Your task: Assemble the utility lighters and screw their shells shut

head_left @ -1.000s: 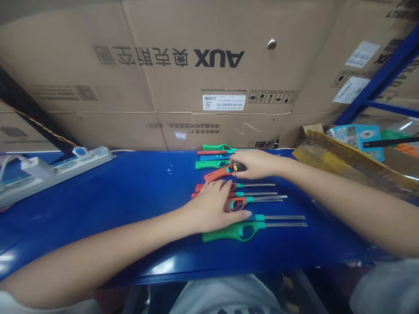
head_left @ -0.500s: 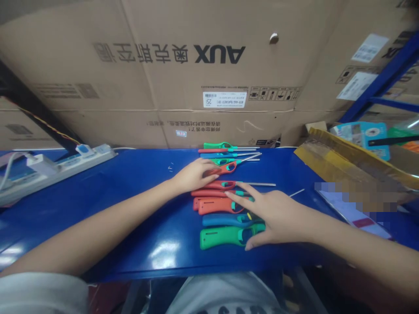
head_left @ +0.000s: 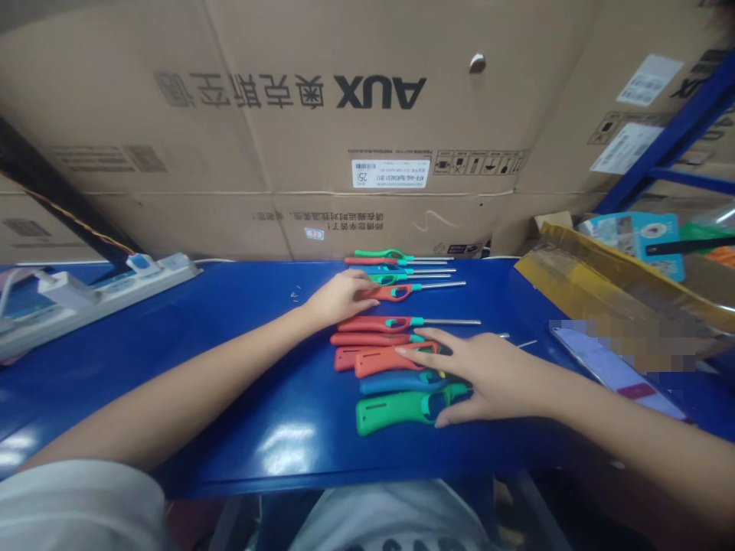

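sleeve point(head_left: 80, 509): short, pale grey-white, lower left | garment point(head_left: 390, 516): pale, dark print, bottom centre | left hand point(head_left: 336, 300), right hand point(head_left: 488, 375): bare, as are the forearms

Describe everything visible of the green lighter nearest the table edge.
The green lighter is glossy plastic, with a slot near its butt and a teal trigger inside a finger loop. It lies flat on the blue table, butt pointing left, closest to the table's near edge. The right hand rests over its front; its nozzle is hidden.
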A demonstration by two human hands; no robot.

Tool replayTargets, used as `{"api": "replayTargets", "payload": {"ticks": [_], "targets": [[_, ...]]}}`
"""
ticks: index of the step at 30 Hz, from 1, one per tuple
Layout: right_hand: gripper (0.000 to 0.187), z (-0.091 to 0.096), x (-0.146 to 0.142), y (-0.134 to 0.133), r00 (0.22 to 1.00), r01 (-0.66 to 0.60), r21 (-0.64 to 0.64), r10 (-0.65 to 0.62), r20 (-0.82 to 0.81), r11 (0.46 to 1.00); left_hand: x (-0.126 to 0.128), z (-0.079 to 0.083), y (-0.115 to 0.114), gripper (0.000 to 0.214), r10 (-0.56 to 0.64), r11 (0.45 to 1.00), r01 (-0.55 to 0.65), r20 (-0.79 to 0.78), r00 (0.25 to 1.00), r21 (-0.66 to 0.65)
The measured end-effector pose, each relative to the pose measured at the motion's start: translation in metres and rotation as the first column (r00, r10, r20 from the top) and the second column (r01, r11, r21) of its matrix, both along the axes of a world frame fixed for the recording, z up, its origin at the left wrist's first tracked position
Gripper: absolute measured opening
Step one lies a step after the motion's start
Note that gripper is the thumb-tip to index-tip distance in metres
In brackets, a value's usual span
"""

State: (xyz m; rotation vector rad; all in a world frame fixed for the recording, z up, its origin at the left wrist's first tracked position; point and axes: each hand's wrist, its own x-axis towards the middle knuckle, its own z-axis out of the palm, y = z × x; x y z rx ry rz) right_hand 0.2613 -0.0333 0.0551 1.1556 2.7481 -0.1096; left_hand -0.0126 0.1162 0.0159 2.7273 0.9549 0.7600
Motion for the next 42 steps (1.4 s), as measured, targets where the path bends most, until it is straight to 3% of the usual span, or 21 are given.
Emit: {"api": "replayTargets", "payload": {"ticks": [4,7,11,15,19,22,27,29,32,37,40,42], "targets": [[0.092,0.000,0.003,-0.001,1.000,0.003,-0.003,-0.003,-0.022,1.000,-0.010,0.020,-0.024,0.032,0.009,1.000,-0.010,0.123,0.992,0.010],[0.091,-0.002,0.005,-0.003,0.997,-0.002,-0.003,0.001,-0.073,1.000,-0.024,0.029,-0.049,0.033,-0.173,0.975,0.180,0.062,0.983,-0.129],[0.082,-0.008,0.005,-0.004,0.992,-0.052,0.037,0.056,-0.115,0.998,-0.038,0.018,-0.081,0.048,-0.302,0.926,0.268,-0.096,0.948,-0.268],[0.076,-0.011,-0.001,-0.005,0.993,-0.093,0.100,0.100,-0.058,0.991,-0.035,0.002,-0.098,0.054,-0.199,0.930,0.126,-0.186,0.962,-0.345],[0.081,-0.007,-0.007,-0.006,0.996,-0.085,0.081,0.087,-0.027,0.993,-0.026,-0.003,-0.097,0.060,-0.196,0.910,0.097,-0.211,0.958,-0.403],[0.085,-0.004,-0.009,-0.005,0.998,-0.058,0.054,0.059,-0.019,0.997,-0.023,-0.003,-0.092,0.058,-0.206,0.902,0.143,-0.113,0.972,-0.408],[0.086,-0.001,-0.006,0.002,0.998,-0.023,0.025,0.024,-0.058,0.999,-0.025,0.001,-0.092,0.047,-0.021,0.953,0.045,0.085,0.996,-0.301],[0.080,0.001,-0.004,0.008,0.993,-0.024,-0.008,0.023,-0.113,1.000,-0.026,0.005,-0.094,0.044,0.040,0.966,-0.011,0.104,0.994,-0.258],[0.063,0.001,-0.003,0.019,0.970,-0.041,-0.042,0.030,-0.240,0.998,-0.031,0.009,-0.095,0.045,0.030,0.964,-0.023,0.023,0.999,-0.264],[0.046,-0.009,-0.002,0.035,0.901,-0.049,-0.116,-0.006,-0.433,0.992,-0.040,0.002,-0.088,0.053,0.008,0.940,-0.043,-0.106,0.994,-0.339],[0.041,-0.010,-0.005,0.046,0.862,-0.049,-0.085,-0.001,-0.507,0.995,-0.043,-0.005,-0.080,0.052,-0.024,0.943,0.003,-0.058,0.998,-0.334],[0.032,-0.001,-0.010,0.055,0.822,-0.042,-0.001,0.034,-0.568,0.999,-0.042,-0.007,-0.074,0.049,0.009,0.952,-0.006,0.009,1.000,-0.307]]}}
